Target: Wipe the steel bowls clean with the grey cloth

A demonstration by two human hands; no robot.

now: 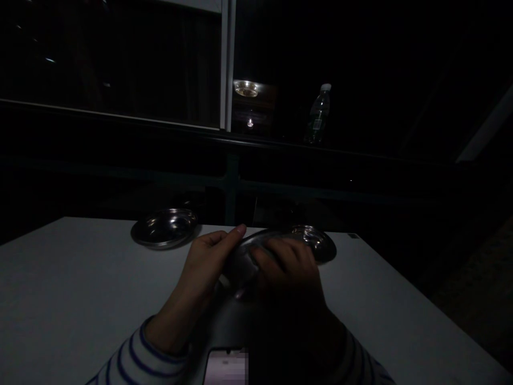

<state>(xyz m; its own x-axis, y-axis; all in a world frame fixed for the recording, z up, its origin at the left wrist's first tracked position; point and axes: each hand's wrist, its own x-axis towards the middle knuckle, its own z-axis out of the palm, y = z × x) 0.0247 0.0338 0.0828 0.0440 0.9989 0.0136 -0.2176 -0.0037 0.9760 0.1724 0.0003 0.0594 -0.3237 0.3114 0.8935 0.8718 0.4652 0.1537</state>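
Between my hands, a shiny metal bowl [239,267] is held tilted above the table. My left hand [205,264] grips its left rim, with the thumb lying along the top edge. The fingers of my right hand [292,270] are curled and pressed against the inside of the bowl. A small greyish edge shows at those fingertips, too dark to make out. Much of the bowl's right side is hidden behind my right hand.
A second metal bowl [164,229] sits at the back left of the white table [92,299]. Another bowl [321,246] stands at the back right, partly behind my right hand. A phone [225,369] lies near the front. A plastic bottle [318,115] stands by the dark window.
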